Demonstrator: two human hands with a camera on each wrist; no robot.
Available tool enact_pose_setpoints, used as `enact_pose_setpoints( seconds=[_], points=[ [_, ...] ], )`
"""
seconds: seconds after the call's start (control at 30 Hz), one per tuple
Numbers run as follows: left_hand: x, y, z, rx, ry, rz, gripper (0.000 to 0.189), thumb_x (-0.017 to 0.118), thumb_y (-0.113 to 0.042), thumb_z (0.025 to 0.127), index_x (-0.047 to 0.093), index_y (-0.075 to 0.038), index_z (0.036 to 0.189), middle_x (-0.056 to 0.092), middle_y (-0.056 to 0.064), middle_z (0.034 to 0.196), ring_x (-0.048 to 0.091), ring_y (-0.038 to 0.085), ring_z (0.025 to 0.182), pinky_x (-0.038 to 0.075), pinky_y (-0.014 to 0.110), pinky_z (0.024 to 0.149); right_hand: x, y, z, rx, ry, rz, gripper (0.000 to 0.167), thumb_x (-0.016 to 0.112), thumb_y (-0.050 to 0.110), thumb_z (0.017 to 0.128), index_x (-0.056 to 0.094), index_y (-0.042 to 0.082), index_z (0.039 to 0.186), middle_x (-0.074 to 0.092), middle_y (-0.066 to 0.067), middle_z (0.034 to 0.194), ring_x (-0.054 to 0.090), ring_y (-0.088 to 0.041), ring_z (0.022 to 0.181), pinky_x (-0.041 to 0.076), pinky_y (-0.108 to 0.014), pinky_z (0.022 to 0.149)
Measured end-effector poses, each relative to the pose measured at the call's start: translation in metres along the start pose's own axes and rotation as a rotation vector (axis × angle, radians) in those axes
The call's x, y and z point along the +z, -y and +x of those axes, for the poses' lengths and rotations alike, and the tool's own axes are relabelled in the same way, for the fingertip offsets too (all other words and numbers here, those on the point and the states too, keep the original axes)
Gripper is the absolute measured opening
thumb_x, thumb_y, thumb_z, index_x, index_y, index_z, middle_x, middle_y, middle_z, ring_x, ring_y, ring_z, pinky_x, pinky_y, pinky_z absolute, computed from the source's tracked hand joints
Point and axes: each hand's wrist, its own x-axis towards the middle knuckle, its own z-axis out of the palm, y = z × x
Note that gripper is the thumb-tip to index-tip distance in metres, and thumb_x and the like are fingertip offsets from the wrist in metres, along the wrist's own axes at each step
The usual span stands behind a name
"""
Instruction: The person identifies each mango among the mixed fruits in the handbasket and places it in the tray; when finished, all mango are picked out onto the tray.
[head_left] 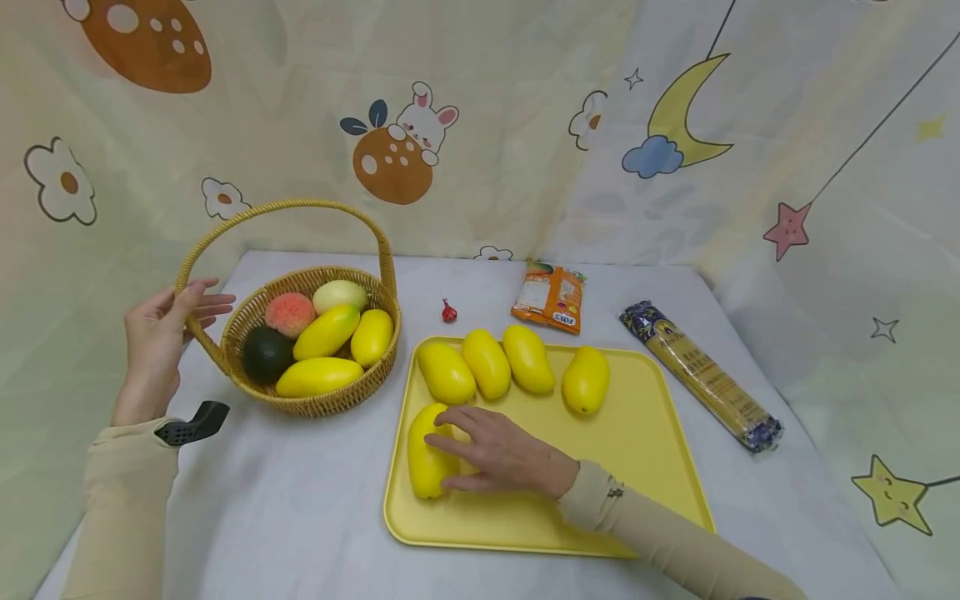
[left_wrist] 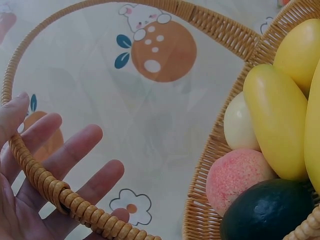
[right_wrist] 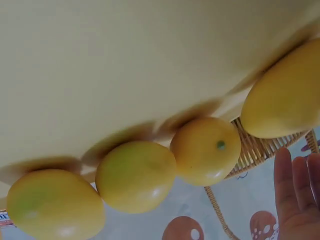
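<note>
At the left, my left hand [head_left: 153, 350] rests against the handle of a wicker basket [head_left: 307, 406]. In the left wrist view the handle [left_wrist: 37, 175] runs across the palm, with the fingers extended. Inside the basket lie a pink peach [head_left: 290, 314], a dark green avocado-like fruit [head_left: 267, 354], a pale round fruit [head_left: 340, 297] and several yellow mangoes [head_left: 318, 377]. My right hand [head_left: 506, 450] reaches over the yellow tray [head_left: 630, 475], fingers spread beside and over a mango [head_left: 427, 462] at its left. Several other mangoes [head_left: 486, 363] line the tray's far side.
Behind the tray lie an orange snack packet [head_left: 551, 296] and a small red object [head_left: 448, 312]. A long packet of noodles [head_left: 701, 375] lies to the tray's right. A printed cloth [head_left: 510, 167] hangs behind the white table [head_left: 300, 500].
</note>
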Motion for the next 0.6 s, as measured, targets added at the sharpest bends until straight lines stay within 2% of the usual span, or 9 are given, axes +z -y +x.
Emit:
enact_pose_setpoints(
  seconds=[0.13,0.3,0.4,0.6],
  points=[
    [-0.001,0.001,0.0,-0.001,0.004,-0.004,0.041,0.064,-0.036,0.091,0.064,-0.009,0.121,0.074,-0.011,0.086,0.069,0.003,0.081,0.05,0.01,0.073,-0.003,-0.007,0.005,0.032,-0.02,0.029,0.049,0.065,0.045,0.089,0.058,0.014,0.125,0.054,-0.007,0.123,0.055,-0.019,0.108,0.052,-0.025,0.083],
    [-0.001,0.002,0.0,0.005,0.011,-0.009,0.039,0.064,-0.035,0.091,0.065,-0.009,0.12,0.074,-0.01,0.086,0.069,0.003,0.081,0.05,0.01,0.073,-0.008,-0.013,0.014,0.087,0.011,0.079,0.045,0.067,0.035,0.089,0.057,0.013,0.127,0.055,-0.008,0.124,0.055,-0.02,0.108,0.051,-0.026,0.085],
    [-0.001,0.001,0.0,0.008,0.012,-0.01,0.038,0.064,-0.035,0.091,0.065,-0.01,0.12,0.074,-0.01,0.087,0.069,0.003,0.081,0.05,0.01,0.073,-0.014,-0.017,0.024,0.113,0.052,0.105,0.045,0.067,0.032,0.09,0.055,0.012,0.129,0.055,-0.008,0.126,0.055,-0.021,0.11,0.05,-0.029,0.088],
    [-0.001,0.002,0.001,0.008,0.006,-0.004,0.04,0.064,-0.035,0.091,0.065,-0.009,0.12,0.074,-0.01,0.086,0.069,0.003,0.082,0.05,0.01,0.073,-0.02,-0.032,0.052,0.175,0.09,0.138,0.047,0.067,0.031,0.09,0.054,0.013,0.132,0.054,-0.008,0.129,0.055,-0.02,0.112,0.052,-0.029,0.084]
  ],
)
